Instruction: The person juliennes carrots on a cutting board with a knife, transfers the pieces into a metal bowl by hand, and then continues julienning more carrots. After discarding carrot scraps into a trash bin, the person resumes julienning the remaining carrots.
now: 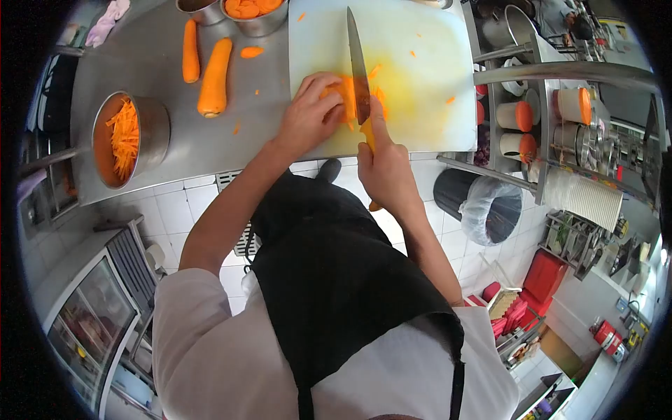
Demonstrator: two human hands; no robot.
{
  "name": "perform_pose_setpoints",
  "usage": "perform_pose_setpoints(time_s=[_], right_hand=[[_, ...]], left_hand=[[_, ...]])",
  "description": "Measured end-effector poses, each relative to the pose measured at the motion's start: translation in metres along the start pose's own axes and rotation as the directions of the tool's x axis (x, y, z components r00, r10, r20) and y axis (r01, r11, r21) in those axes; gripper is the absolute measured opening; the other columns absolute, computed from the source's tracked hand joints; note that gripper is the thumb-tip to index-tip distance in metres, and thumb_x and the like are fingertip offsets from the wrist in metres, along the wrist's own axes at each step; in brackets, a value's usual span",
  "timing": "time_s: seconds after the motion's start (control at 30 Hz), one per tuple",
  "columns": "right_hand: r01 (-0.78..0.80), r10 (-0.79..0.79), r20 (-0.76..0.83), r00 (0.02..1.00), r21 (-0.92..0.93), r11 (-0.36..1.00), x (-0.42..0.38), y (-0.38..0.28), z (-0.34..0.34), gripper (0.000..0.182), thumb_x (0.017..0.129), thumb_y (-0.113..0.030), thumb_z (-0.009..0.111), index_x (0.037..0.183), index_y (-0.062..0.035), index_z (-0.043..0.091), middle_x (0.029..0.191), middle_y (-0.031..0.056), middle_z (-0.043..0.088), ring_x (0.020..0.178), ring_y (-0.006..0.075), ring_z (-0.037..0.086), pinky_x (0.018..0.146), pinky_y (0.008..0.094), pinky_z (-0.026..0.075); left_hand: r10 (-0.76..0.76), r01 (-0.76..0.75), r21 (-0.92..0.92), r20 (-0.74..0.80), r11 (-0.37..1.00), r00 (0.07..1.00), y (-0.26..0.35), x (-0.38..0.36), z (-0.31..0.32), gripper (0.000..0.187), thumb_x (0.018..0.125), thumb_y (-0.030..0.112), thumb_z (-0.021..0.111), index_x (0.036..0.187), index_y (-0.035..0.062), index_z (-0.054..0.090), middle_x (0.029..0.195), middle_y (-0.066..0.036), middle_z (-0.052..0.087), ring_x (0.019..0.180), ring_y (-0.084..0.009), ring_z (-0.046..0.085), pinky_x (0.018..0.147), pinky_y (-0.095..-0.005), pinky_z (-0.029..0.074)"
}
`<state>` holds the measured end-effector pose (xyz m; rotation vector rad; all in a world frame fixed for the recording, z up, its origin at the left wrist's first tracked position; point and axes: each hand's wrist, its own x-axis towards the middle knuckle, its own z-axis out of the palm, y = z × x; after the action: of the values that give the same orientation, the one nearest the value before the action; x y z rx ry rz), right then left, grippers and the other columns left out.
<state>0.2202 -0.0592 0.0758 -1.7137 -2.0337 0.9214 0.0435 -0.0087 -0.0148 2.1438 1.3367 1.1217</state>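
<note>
My right hand is wrapped round the yellow handle of a kitchen knife, its index finger laid along the base of the blade. The blade points away from me over a white cutting board. Just left of the blade, my left hand presses with curled fingers on sliced carrot, partly hidden under the fingers. Thin carrot strips lie on the board to the right of the blade, where the surface is stained yellow.
Two whole peeled carrots lie on the steel table. A metal pot holds carrot shreds, and a metal bowl holds carrot slices. A lined bin stands below at right, near a shelf rack.
</note>
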Motion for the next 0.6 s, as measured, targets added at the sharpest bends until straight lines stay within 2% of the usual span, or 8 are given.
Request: perform_pose_setpoints(time_s=[0.03, 0.13, 0.27, 0.37, 0.47, 0.57, 0.6], right_hand=[[0.014, -0.014, -0.007, 1.000, 0.003, 1.000, 0.000, 0.000, 0.001, 0.079, 0.090, -0.002, 0.055, 0.160, -0.0024, 0.018, 0.073, 0.0315, 0.065, 0.067, 0.0510, 0.064, 0.066, 0.0578, 0.051], [-0.107, 0.104, 0.048, 0.993, 0.067, 0.992, 0.001, 0.000, 0.013, 0.079, 0.091, -0.001, 0.054, 0.161, -0.0042, 0.016, 0.094, 0.0351, 0.068, 0.078, 0.0547, 0.065, 0.074, 0.0570, 0.052], [-0.089, 0.089, 0.030, 0.996, -0.006, 0.996, 0.007, 0.008, 0.034, 0.082, 0.090, 0.002, 0.053, 0.161, -0.0059, 0.014, 0.083, 0.0329, 0.068, 0.067, 0.0510, 0.064, 0.068, 0.0555, 0.052], [-0.067, 0.067, 0.006, 0.998, 0.071, 0.995, 0.007, 0.011, 0.030, 0.080, 0.091, 0.001, 0.054, 0.161, -0.0058, 0.017, 0.082, 0.0331, 0.068, 0.068, 0.0508, 0.065, 0.069, 0.0557, 0.052], [-0.101, 0.095, 0.067, 0.993, 0.097, 0.990, 0.005, -0.003, 0.005, 0.077, 0.091, 0.000, 0.055, 0.160, -0.0049, 0.021, 0.083, 0.0334, 0.067, 0.068, 0.0511, 0.065, 0.070, 0.0556, 0.052], [-0.066, 0.066, 0.030, 0.997, 0.002, 0.998, 0.002, -0.008, -0.002, 0.076, 0.091, -0.001, 0.055, 0.160, -0.0050, 0.023, 0.082, 0.0331, 0.068, 0.069, 0.0515, 0.065, 0.071, 0.0554, 0.053], [-0.051, 0.050, 0.022, 0.998, 0.015, 0.999, 0.001, -0.008, -0.001, 0.077, 0.090, -0.001, 0.055, 0.160, -0.0037, 0.021, 0.078, 0.0323, 0.066, 0.068, 0.0512, 0.064, 0.068, 0.0561, 0.052]], left_hand=[[0.000, 0.000, 0.005, -0.003, 1.000, 1.000, 0.000, 0.000, 0.001, 0.015, 0.082, 0.003, 0.074, 0.091, 0.0019, 0.062, 0.128, -0.015, 0.059, 0.122, -0.0367, 0.055, 0.101, -0.0436, 0.049], [-0.013, 0.013, 0.016, -0.020, 1.000, 1.000, -0.001, 0.001, -0.001, 0.015, 0.083, 0.004, 0.074, 0.091, 0.0022, 0.063, 0.126, -0.015, 0.059, 0.121, -0.0366, 0.056, 0.099, -0.0436, 0.049], [-0.048, 0.047, -0.007, -0.014, 0.999, 0.999, 0.002, 0.001, -0.003, 0.015, 0.083, 0.005, 0.074, 0.092, 0.0024, 0.063, 0.122, -0.015, 0.058, 0.118, -0.0365, 0.056, 0.098, -0.0439, 0.050], [-0.030, 0.030, -0.006, -0.020, 1.000, 0.999, 0.000, -0.001, 0.000, 0.015, 0.083, 0.005, 0.074, 0.092, 0.0022, 0.062, 0.121, -0.015, 0.058, 0.116, -0.0365, 0.057, 0.097, -0.0435, 0.050], [-0.015, 0.015, -0.007, -0.032, 1.000, 0.999, -0.001, 0.001, -0.001, 0.016, 0.082, 0.003, 0.074, 0.092, 0.0021, 0.062, 0.120, -0.015, 0.058, 0.115, -0.0363, 0.057, 0.096, -0.0431, 0.050], [-0.012, 0.012, -0.022, -0.037, 1.000, 0.999, 0.000, 0.000, 0.001, 0.017, 0.081, 0.002, 0.075, 0.092, 0.0019, 0.062, 0.119, -0.015, 0.058, 0.115, -0.0364, 0.057, 0.095, -0.0430, 0.050], [-0.011, 0.010, -0.026, -0.040, 1.000, 0.999, 0.000, 0.000, 0.000, 0.018, 0.080, 0.001, 0.075, 0.092, 0.0018, 0.061, 0.119, -0.015, 0.057, 0.115, -0.0365, 0.057, 0.095, -0.0430, 0.050]])
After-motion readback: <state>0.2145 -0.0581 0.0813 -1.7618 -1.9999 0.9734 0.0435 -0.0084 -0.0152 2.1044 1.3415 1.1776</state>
